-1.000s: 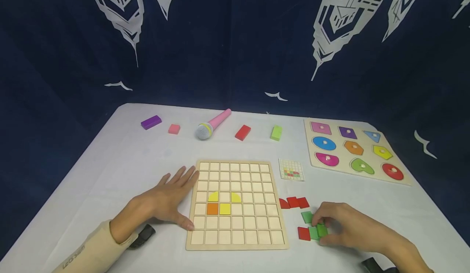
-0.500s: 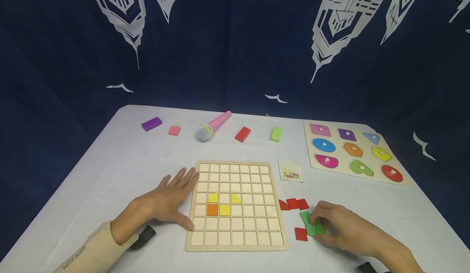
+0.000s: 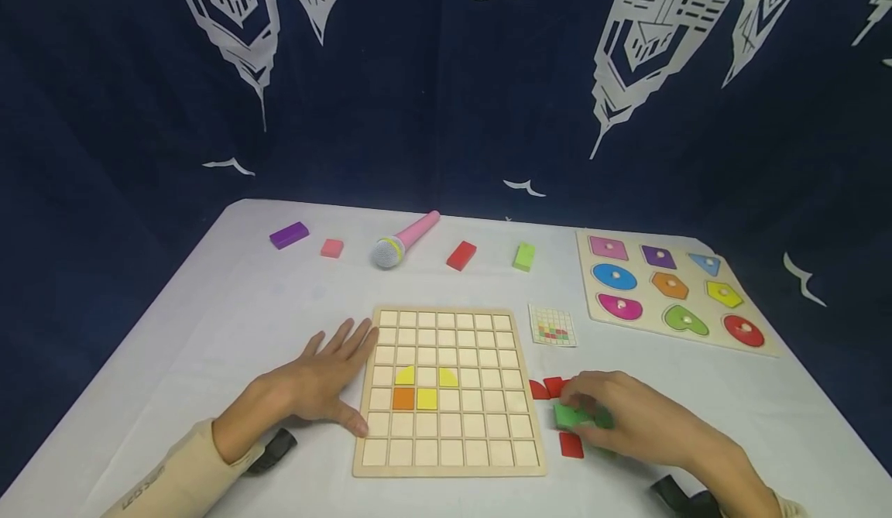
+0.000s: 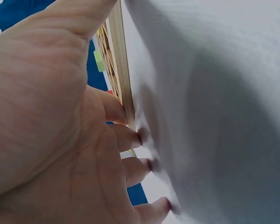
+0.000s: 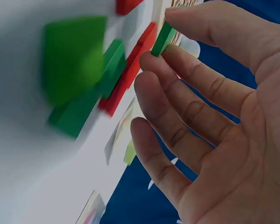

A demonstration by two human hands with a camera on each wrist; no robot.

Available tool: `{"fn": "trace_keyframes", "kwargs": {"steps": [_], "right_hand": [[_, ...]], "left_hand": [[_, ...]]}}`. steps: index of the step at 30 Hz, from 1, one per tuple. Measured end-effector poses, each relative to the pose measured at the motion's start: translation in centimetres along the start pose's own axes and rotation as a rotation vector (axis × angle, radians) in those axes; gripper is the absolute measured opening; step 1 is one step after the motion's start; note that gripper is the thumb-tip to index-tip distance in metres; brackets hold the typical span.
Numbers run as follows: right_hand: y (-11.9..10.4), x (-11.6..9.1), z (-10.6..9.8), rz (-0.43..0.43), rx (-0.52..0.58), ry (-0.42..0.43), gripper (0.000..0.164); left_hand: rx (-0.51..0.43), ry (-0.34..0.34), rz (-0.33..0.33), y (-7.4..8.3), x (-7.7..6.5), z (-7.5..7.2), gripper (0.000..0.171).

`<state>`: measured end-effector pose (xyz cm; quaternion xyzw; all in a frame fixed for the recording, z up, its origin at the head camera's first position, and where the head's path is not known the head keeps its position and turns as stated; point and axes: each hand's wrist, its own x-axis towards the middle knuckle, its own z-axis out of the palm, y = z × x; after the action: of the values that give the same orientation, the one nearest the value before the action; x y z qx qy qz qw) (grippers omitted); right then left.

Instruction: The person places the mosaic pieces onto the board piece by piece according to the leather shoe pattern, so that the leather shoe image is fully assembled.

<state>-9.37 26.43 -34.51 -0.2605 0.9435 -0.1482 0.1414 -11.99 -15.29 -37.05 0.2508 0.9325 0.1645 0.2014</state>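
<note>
Between thumb and fingertips my right hand [image 3: 627, 413] pinches a green tile [image 5: 164, 37], lifted just off the white cloth. Other green tiles [image 5: 74, 60] lie under and beside that hand, partly hidden by it in the head view. Red tiles [image 3: 571, 445] lie close by, one nearer me and several beyond the fingers. My left hand [image 3: 317, 382] rests with spread, straight fingers against the left edge of the wooden grid board [image 3: 449, 468]. On the board sit an orange square tile [image 3: 403, 399], a yellow square tile [image 3: 427, 399] and two yellow quarter-round tiles [image 3: 447, 377].
A small pattern card [image 3: 553, 325] lies right of the board. Farther right is a knobbed shape puzzle [image 3: 648, 324]. Along the back stand a toy microphone [image 3: 406, 239], a purple block [image 3: 289, 235], a pink block [image 3: 331, 248], a red block [image 3: 461, 255] and a lime block [image 3: 524, 256].
The right hand has picked up a green tile from the cluster and moved slightly left and away from me, toward the board. The left hand stays at the board's edge.
</note>
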Motion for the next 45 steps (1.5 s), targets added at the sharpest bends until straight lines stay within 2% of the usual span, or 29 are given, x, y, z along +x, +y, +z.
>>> {"fn": "trace_keyframes", "kwargs": {"steps": [9,16,22,26,31,39,45], "right_hand": [[-2.4,2.2,0.6,-0.078,-0.007,0.02,0.024],[-4.7,4.3,1.2,-0.225,-0.012,0.031,0.025],[-7.0,6.6,2.1,-0.364,-0.031,0.025,0.017],[-8.4,7.7,2.5,-0.419,-0.042,0.011,0.016],[-9.5,8.7,2.8,-0.456,-0.06,-0.012,0.016],[-9.9,9.5,2.7,-0.473,-0.109,0.028,0.013],[-10.4,9.9,2.6,-0.502,-0.111,0.012,0.013]], "left_hand": [[-0.001,0.002,0.01,0.0,0.2,0.1,0.132],[0.001,0.005,0.0,-0.1,0.3,0.3,0.133],[0.01,0.01,-0.008,-0.1,0.1,0.4,0.133],[0.016,0.012,-0.012,-0.1,0.1,0.4,0.134],[0.015,0.013,-0.011,-0.1,0.0,0.4,0.133],[0.037,0.02,-0.007,-0.1,0.1,0.2,0.133],[0.036,0.025,-0.009,-0.1,0.1,0.1,0.133]]}}
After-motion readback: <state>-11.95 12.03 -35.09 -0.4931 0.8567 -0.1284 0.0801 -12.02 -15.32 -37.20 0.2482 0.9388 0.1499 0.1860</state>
